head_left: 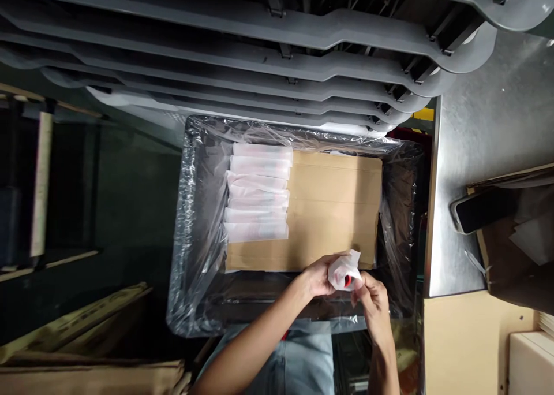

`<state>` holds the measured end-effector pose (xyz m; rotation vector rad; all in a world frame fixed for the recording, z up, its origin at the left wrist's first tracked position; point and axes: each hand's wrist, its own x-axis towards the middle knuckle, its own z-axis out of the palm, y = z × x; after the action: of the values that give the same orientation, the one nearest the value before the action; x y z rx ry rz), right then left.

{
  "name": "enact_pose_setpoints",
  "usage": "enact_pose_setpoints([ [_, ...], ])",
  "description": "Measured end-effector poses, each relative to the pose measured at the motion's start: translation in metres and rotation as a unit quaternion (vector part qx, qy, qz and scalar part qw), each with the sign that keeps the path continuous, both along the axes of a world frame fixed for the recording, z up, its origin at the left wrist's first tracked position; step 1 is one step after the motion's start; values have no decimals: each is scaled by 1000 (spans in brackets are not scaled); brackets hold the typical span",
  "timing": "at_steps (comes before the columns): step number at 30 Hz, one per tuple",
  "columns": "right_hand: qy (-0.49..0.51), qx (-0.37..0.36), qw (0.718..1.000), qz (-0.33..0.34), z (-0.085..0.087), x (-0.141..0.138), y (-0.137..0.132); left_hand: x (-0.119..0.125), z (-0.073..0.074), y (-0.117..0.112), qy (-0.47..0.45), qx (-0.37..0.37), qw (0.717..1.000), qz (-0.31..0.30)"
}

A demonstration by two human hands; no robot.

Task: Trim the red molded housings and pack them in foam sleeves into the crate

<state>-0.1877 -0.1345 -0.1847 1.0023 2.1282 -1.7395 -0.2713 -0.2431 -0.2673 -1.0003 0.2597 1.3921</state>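
Both hands meet over the near edge of a crate lined with clear plastic film [179, 268]. My left hand [321, 276] is wrapped round a white translucent sleeve [340, 271], whose mouth faces me. Something red [347, 280] shows inside the sleeve; its kind is hidden. With the fingertips of my right hand [373, 297], I pinch the sleeve's rim on its right side. Beyond them, several similar white wrapped pieces [257, 198] lie in a column on a cardboard sheet [335, 210], along its left half.
Grey stacked plastic racks [303, 66] overhang the far side. At the right stands a steel table [459, 129] bearing a phone [485, 210] and an open cardboard box [515, 250]. More cardboard [95, 377] sits at the lower left.
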Motion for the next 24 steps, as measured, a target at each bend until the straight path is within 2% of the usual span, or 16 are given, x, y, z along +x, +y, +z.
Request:
enact_pose_setpoints([
  [5,22,158,980,-119,-9,8,-4,12,-20,1,12,-34,999,28],
  [7,21,156,978,-137,-13,9,-9,16,-25,1,16,-42,998,33],
  [11,-6,65,991,-114,-22,5,-19,17,-23,1,22,-34,999,33],
  [15,-10,46,995,-92,-27,3,-23,13,-16,0,18,-10,1000,19],
  [18,-26,78,994,-67,-26,7,-22,10,-18,1,23,-25,999,37],
  [24,-75,221,971,-51,-23,12,-16,3,-21,4,38,-98,991,88],
])
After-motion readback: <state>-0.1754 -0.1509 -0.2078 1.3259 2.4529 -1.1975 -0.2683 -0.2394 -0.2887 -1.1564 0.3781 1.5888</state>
